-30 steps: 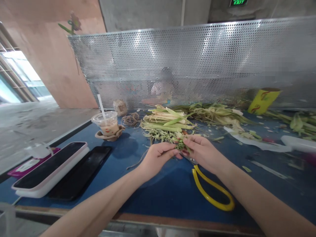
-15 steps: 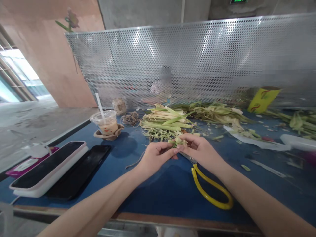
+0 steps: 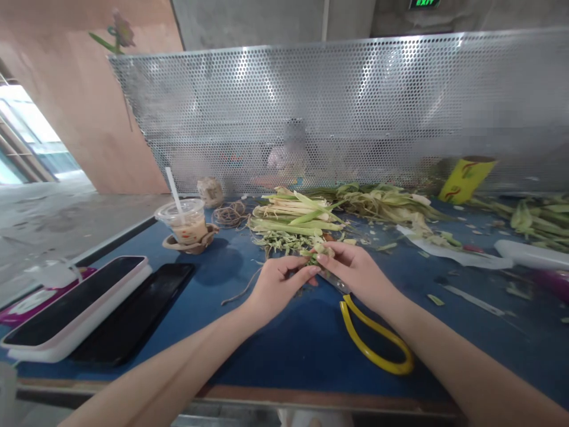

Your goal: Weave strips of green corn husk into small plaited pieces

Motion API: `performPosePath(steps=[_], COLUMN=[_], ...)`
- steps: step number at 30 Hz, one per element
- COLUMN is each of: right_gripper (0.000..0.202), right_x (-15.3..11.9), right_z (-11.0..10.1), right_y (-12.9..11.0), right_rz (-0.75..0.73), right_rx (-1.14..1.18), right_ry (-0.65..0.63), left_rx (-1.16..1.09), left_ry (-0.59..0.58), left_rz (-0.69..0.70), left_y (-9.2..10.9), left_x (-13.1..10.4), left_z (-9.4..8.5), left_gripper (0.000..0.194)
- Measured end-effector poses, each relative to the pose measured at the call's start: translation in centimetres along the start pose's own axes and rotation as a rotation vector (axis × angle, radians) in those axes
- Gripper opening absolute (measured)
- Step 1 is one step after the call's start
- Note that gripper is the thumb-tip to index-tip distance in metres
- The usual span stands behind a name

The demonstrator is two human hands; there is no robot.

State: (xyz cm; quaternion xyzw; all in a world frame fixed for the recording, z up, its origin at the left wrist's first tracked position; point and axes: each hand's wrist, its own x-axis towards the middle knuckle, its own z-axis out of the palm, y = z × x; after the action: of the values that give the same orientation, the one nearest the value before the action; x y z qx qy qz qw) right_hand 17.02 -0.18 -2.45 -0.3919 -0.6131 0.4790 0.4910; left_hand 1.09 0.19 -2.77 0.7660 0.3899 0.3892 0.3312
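Observation:
Between my fingertips is a small pale-green piece of plant (image 3: 320,250), perhaps a bit of husk. My left hand (image 3: 281,281) pinches it from the left, fingers curled together. My right hand (image 3: 355,267) grips its other side with thumb and forefinger. Below my right hand lie scissors with yellow handles (image 3: 382,350), their blades partly hidden by the fingers. Just beyond my hands rests a pile of green and pale husk strips (image 3: 302,213), with small curly green pieces (image 3: 284,242) along its near side.
A drink cup with a straw (image 3: 184,222) stands at left, beside a twine bundle (image 3: 231,213). Two phones (image 3: 77,302) (image 3: 142,308) lie near the left edge. More husks (image 3: 386,201), a yellow tube (image 3: 466,178), white paper (image 3: 457,256) and a thin blade (image 3: 475,301) are right. A perforated metal screen (image 3: 284,107) stands behind.
The whole view has shifted slightly, so things sit a little further left. Both hands keep hold of the plant piece; my right fingers have changed position on it a little.

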Motion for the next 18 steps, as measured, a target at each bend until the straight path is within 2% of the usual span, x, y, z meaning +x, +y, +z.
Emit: performPosePath(steps=[2,5,9,14,18], right_gripper=[0.025,0.027,0.021,0.026,0.025], right_x=[0.0,0.1,0.2,0.2,0.4], right_z=[-0.2,-0.2,0.4,1.1,0.6], right_y=[0.0,0.4,0.8,0.8,0.9], right_rz=[0.007,0.007,-0.003,0.051,-0.001], right_rx=[-0.089,-0.082,0.135,0.381,0.211], right_ry=[0.033,0.047,0.025,0.003,0.011], left_rx=[0.013,0.037,0.053,0.048,0.035], left_ry=[-0.018,-0.029,0.012,0.065,0.038], left_rz=[-0.027,0.006,0.096,0.108,0.037], left_y=[0.0,-0.1,-0.2,0.0,-0.1], left_x=[0.1,0.0,-0.1,-0.1,-0.1], left_z=[-0.1,-0.2,0.0,0.3,0.2], left_gripper=[0.030,0.030,0.027,0.026,0.026])
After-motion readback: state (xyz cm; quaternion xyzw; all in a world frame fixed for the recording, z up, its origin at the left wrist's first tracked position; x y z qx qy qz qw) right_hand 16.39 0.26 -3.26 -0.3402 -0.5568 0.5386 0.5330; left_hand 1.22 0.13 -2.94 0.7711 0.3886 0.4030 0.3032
